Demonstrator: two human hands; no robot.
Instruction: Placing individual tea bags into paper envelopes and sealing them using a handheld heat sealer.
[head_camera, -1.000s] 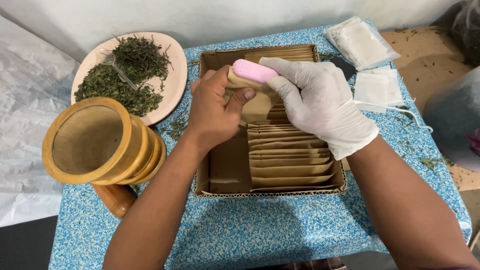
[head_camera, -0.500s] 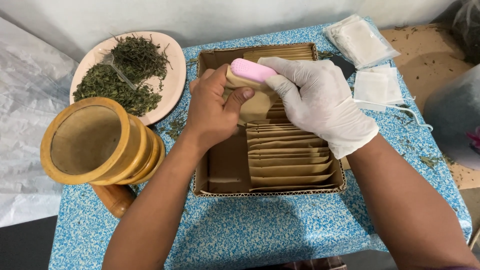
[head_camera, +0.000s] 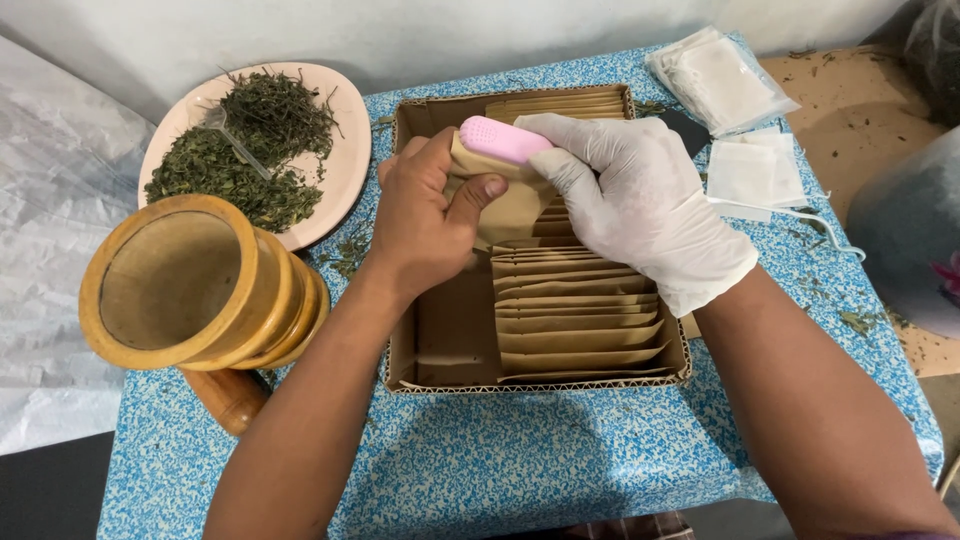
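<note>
My bare left hand pinches a brown paper sachet by its upper left edge, above the cardboard box. My right hand, in a white glove, grips a small pink handheld device pressed along the sachet's top edge. Both hands hover over the box, which holds a row of several flat brown paper sachets overlapping toward its right side. The left half of the box floor is bare.
A wooden mortar with a pestle handle stands at the left. Behind it a pink plate carries dried green herbs and a clear spoon. White tea bags and a clear packet lie at the right on the blue speckled cloth.
Both hands stay over the box with the sachet and pink device; they have shifted very slightly, nothing else moved.
</note>
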